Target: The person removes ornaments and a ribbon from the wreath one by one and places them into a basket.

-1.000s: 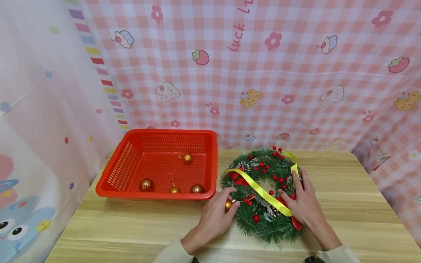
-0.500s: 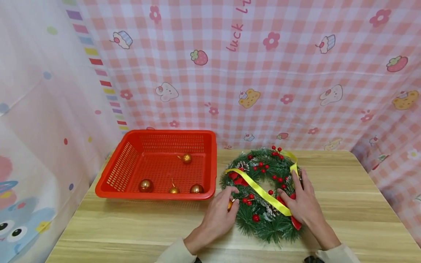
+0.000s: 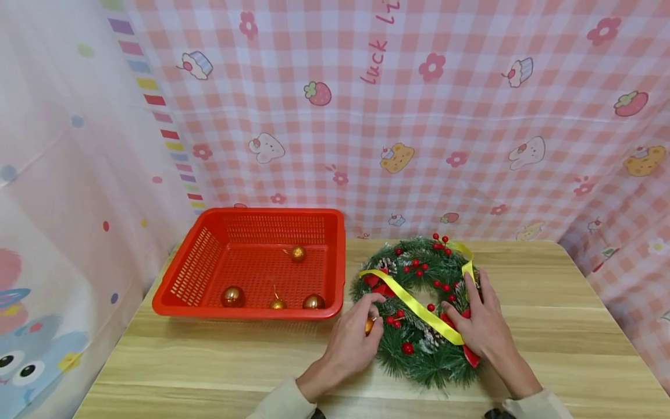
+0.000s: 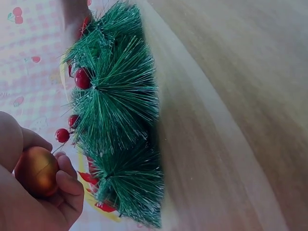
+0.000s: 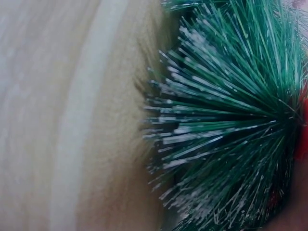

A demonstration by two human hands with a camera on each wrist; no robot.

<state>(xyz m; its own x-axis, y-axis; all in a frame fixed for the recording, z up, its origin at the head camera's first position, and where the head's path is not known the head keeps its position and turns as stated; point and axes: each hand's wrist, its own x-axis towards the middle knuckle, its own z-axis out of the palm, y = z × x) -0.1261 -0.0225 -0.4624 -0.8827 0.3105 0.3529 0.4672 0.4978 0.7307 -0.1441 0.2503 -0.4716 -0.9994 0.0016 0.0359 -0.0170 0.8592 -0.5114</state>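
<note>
In the head view, my left hand (image 3: pixel 352 340) holds a gold Christmas bauble (image 3: pixel 369 326) beside the left edge of a green wreath (image 3: pixel 413 364). The left wrist view shows the bauble (image 4: pixel 37 172) between thumb and fingers, its thin string near the red berries. My right hand (image 3: pixel 484 326) rests on the wreath's right side, its visible fingers fairly straight and its thumb toward the central hole. A yellow ribbon (image 3: pixel 416 305) crosses the wreath, which also carries pine cones and red berries (image 3: pixel 407 348). In the right wrist view, wreath needles (image 5: pixel 216 120) fill the right half.
A red plastic basket (image 3: pixel 246 313) stands left of the wreath, with several gold baubles (image 3: pixel 232 297) inside. Everything rests on a wooden table (image 3: pixel 209 366). Behind it hangs a pink checked cloth (image 3: pixel 335 145).
My left hand has shifted slightly right, closer to the wreath, and the bauble is more covered by its fingers. My right hand and the wreath stay in place.
</note>
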